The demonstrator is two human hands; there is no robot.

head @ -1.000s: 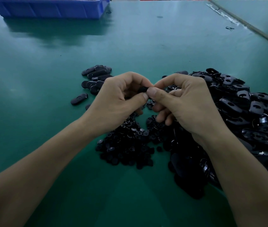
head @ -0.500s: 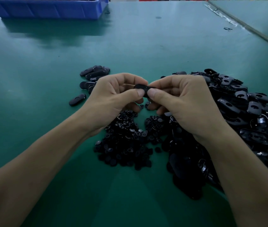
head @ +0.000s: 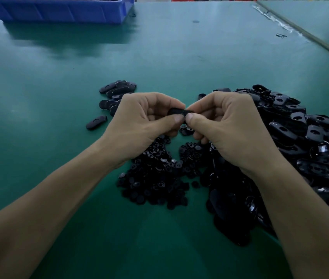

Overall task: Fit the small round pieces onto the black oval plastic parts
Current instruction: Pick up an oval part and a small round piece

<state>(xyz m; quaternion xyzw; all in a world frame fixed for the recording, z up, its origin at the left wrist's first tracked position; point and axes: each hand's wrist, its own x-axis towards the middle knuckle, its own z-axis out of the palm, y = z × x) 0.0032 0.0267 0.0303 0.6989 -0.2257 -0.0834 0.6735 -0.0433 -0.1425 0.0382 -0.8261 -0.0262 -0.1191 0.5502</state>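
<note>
pinching one black oval part [head: 176,112] btw both hands, we hold it in the air just beyond the heap of small round pieces [head: 155,178], clear of the green table [head: 39,77]. our left hand [head: 139,121] grips the part's left end w/ thumb in front and curled fingers behind. our right hand [head: 232,125] grips the right end the same way. the two thumb tips [head: 174,119] nearly meet, pressed on the part's near edge. only a dark sliver of the part shows above the thumbs, so we can't tell whether a round piece sits in it, nor which face is up.

the heap of small round pieces lies on the table below the hands and nearer to us, btw the two forearms. right of the heap, touching it, is the big pile of oval parts [head: 300,137], many w/ a hole showing. our right wrist and forearm cross over the side of it nearest the heap. beyond the heap to the left, partly hidden behind our left hand, sits a small cluster of oval parts [head: 117,91], smooth side up. one lone oval part [head: 96,122] lies further left of the heap, apart from the cluster. far beyond the heap, at the table's far-left edge, stands a blue bin [head: 59,11]. its contents are too dark to make out.
</note>
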